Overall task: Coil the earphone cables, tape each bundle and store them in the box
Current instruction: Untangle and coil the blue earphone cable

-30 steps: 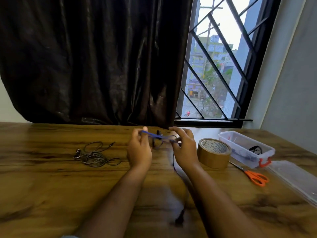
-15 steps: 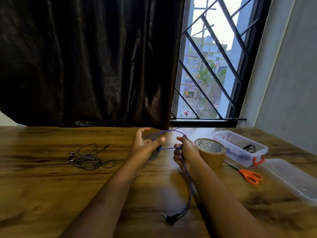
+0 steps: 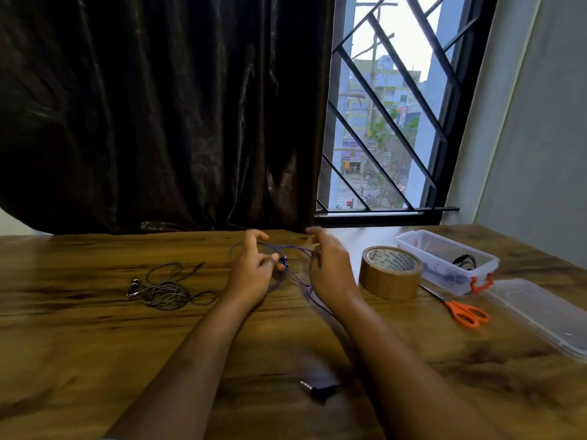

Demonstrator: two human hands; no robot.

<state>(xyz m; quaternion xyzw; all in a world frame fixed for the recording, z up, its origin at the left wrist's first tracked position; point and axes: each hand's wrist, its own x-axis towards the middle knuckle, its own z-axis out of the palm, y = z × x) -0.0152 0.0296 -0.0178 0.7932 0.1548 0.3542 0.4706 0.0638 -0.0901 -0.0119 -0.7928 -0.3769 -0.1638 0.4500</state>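
A purple earphone cable [image 3: 287, 249] loops between my hands above the wooden table [image 3: 95, 344]. My left hand [image 3: 251, 271] pinches the loops near the earbuds. My right hand [image 3: 328, 274] holds the cable strand on the other side, blurred with motion. The cable runs down under my right forearm to its jack plug [image 3: 313, 387] on the table near me. A grey tangled earphone [image 3: 165, 289] lies to the left. A brown tape roll [image 3: 392, 271] stands right of my right hand. The clear plastic box [image 3: 444, 260] holds a black bundle.
Orange-handled scissors [image 3: 462, 311] lie in front of the box. The box's clear lid [image 3: 540, 314] rests at the far right. A dark curtain and a barred window stand behind the table's far edge.
The loop of purple cable has been drawn over toward my left hand. My right hand has slid further along the strand, and the jack plug has crept closer to my right forearm.
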